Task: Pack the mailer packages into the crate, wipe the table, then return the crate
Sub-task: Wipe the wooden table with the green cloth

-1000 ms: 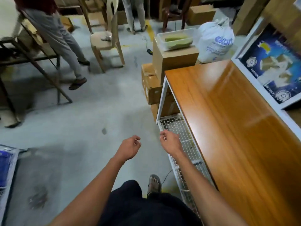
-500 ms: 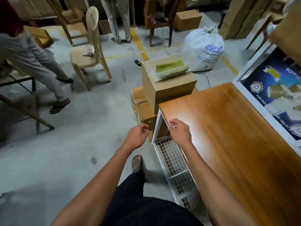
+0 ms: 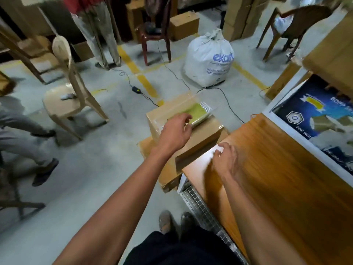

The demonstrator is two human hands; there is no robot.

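Far left of the hands, a seated person (image 3: 23,129) is cut off by the frame edge; a beige chair (image 3: 70,92) stands nearer. Left hand (image 3: 176,131) reaches out over the cardboard box (image 3: 202,134), fingers spread and loose, at the near edge of the clear crate (image 3: 183,108); contact is blurred, cannot tell. The crate holds yellow-green mailer packages (image 3: 198,112), count unclear. A white sack (image 3: 209,60) sits beyond. Right hand (image 3: 226,159) rests on the table (image 3: 286,178) corner, fingers bent over the edge, motion-smeared. Right of it a blue printed box (image 3: 321,115) is partly cropped.
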